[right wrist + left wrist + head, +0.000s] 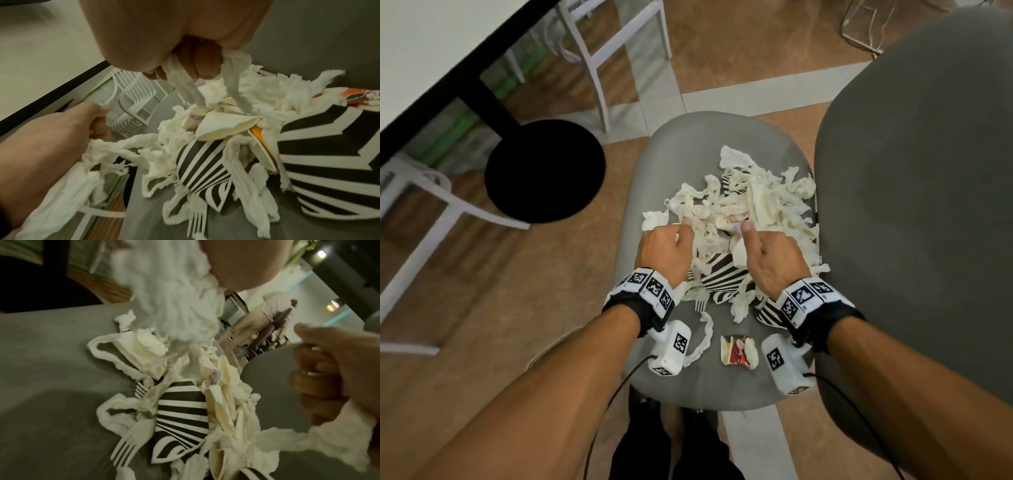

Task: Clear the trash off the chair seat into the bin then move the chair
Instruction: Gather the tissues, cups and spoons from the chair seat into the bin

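A heap of torn white tissue strips (743, 202) lies on the grey chair seat (671, 164), mixed with black-and-white striped paper cups (719, 274), a white plastic fork (700, 303) and a crumpled red-and-white wrapper (738, 349). My left hand (667, 246) grips a bunch of tissue strips (172, 293) at the heap's left side. My right hand (767, 253) has its fingers curled round tissue strips (230, 71) over the heap's middle. The striped cup (183, 412) and fork (131, 446) lie below the left hand. No bin is in view.
The grey chair back (921, 205) rises at the right. A black round table base (544, 171) and the white tabletop (431, 51) stand at the left, with white chair frames (599, 51) beyond. A wooden floor surrounds the seat.
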`<state>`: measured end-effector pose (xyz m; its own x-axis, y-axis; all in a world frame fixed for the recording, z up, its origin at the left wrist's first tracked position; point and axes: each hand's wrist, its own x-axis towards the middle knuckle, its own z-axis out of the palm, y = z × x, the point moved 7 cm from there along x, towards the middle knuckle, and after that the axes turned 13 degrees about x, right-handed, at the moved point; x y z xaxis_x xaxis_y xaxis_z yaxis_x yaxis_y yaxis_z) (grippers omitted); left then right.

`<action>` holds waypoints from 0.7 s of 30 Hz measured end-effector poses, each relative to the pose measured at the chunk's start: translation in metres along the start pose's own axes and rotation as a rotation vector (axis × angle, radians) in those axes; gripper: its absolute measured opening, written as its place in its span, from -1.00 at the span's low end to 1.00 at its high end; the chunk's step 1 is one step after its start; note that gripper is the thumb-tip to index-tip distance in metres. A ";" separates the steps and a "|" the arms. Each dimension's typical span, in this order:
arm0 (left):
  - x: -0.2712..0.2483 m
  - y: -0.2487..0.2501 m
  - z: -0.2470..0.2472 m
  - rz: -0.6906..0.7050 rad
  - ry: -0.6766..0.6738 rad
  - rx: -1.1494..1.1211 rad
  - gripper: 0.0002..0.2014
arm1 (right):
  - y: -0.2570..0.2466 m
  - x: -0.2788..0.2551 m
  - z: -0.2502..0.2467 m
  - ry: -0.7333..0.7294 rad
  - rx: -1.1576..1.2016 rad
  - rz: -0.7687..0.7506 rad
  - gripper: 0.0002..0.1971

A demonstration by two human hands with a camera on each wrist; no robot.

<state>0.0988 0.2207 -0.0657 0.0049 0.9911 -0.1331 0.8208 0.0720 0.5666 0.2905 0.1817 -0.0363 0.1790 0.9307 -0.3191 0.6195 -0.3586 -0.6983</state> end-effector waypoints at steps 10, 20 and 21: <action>-0.089 -0.126 -0.068 -0.468 0.109 -0.303 -0.48 | -0.070 -0.043 0.121 -0.300 0.150 -0.073 -0.50; -0.204 -0.345 -0.021 -0.740 -0.098 -0.332 -0.92 | -0.092 -0.127 0.365 -0.759 0.153 0.166 -0.66; -0.214 -0.367 -0.005 -0.736 -0.104 -0.333 -0.81 | -0.089 -0.130 0.384 -0.763 0.115 0.173 -0.66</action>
<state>-0.2065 -0.0170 -0.2411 -0.4036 0.6622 -0.6313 0.4217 0.7470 0.5139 -0.0817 0.0649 -0.1789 -0.3342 0.5686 -0.7516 0.5402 -0.5380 -0.6471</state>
